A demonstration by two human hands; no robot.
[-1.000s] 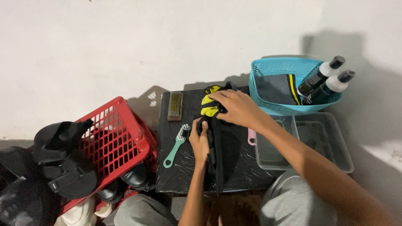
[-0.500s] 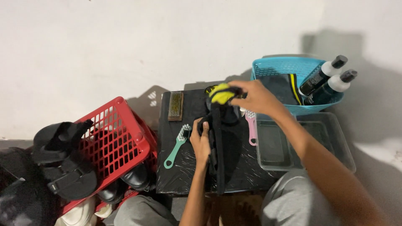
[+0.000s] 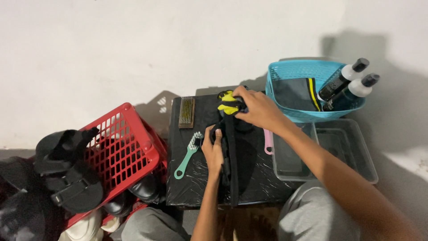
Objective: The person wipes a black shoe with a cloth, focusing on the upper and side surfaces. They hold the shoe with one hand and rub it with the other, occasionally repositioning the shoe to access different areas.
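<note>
Shoe (image 3: pixel 238 154), black, lies on the black surface (image 3: pixel 191 178), long axis running from the person toward the wall. Left hand (image 3: pixel 214 149) fingers grip its side; right hand (image 3: pixel 256 109) fingers clench a yellow cloth (image 3: pixel 228 105) at its far end.

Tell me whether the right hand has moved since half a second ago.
Yes. The right hand has drawn back left, away from the blue basket, over the black table.

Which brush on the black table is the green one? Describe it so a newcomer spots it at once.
Start at the black table between the red crate and the clear tray. Just left of the left hand lies the mint green brush, handle toward the person. The pink brush sits across the table; the wooden brush has no handle.
</note>
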